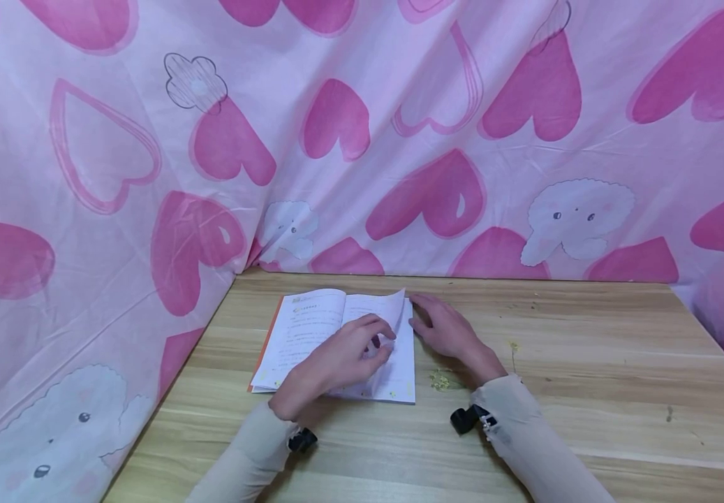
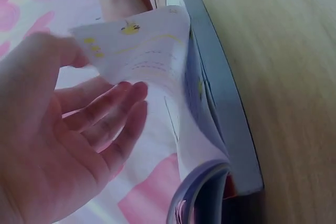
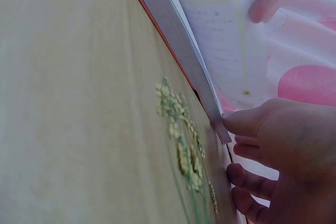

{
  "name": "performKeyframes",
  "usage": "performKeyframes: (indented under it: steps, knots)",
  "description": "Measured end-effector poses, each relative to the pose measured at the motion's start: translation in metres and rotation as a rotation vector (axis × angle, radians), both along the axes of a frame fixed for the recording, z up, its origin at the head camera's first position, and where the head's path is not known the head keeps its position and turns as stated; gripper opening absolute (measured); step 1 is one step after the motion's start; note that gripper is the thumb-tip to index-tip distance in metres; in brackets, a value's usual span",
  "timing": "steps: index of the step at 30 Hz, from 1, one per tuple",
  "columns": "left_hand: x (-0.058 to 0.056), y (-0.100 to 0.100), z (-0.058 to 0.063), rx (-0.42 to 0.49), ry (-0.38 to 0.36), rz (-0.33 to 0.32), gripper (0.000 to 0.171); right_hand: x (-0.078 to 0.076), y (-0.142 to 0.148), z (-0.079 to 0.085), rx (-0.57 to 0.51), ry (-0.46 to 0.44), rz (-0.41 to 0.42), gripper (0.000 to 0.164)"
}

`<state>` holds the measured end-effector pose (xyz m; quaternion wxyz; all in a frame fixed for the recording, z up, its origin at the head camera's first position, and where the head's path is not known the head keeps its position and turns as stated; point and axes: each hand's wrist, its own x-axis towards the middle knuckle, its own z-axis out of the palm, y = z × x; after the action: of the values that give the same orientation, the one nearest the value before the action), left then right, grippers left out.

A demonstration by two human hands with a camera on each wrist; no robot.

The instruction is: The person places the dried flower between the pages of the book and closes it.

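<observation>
Head view: got an open book [image 1: 308,332] on the table [image 1: 588,405]. Touching page [image 2: 152,48] with left hand [image 1: 345,353], can't tell if pinching; resting right hand [image 1: 449,330] loosely alongside. Steady there, peel gently.

Yellow flowers [image 3: 181,153] on a wooden table [image 1: 594,391]; pink heart-patterned cloth [image 1: 349,181] hanging behind it.
</observation>
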<state>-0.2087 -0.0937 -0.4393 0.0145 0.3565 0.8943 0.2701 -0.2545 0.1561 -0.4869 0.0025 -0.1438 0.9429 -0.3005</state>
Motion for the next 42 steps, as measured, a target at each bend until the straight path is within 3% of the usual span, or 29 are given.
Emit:
performKeyframes:
  steps: [8, 17, 20, 26, 30, 38, 42]
  knots:
    - [-0.007, -0.002, 0.006, 0.239, -0.084, 0.13, 0.054, 0.0, 0.0, 0.001, -0.019, 0.015, 0.032, 0.051]
    - [-0.01, -0.01, 0.018, 0.42, -0.11, 0.253, 0.057, 0.0, -0.001, 0.001, -0.019, -0.037, 0.019, 0.053]
    - [-0.012, -0.014, 0.02, 0.454, -0.099, 0.283, 0.05, 0.0, -0.001, 0.001, -0.011, -0.04, 0.015, 0.052]
    - [-0.016, -0.021, 0.022, 0.452, -0.045, 0.282, 0.02, -0.001, -0.001, 0.001, -0.01, -0.04, 0.013, 0.052]
    - [-0.017, -0.025, 0.026, 0.438, -0.047, 0.299, 0.011, 0.0, -0.002, 0.001, -0.01, -0.044, 0.012, 0.053]
    - [-0.019, -0.035, 0.033, 0.456, -0.081, 0.29, 0.013, 0.0, -0.001, 0.0, -0.006, -0.031, 0.01, 0.052]
    - [-0.022, -0.04, 0.035, 0.422, -0.085, 0.279, 0.016, 0.0, -0.001, -0.001, -0.004, -0.024, 0.01, 0.051]
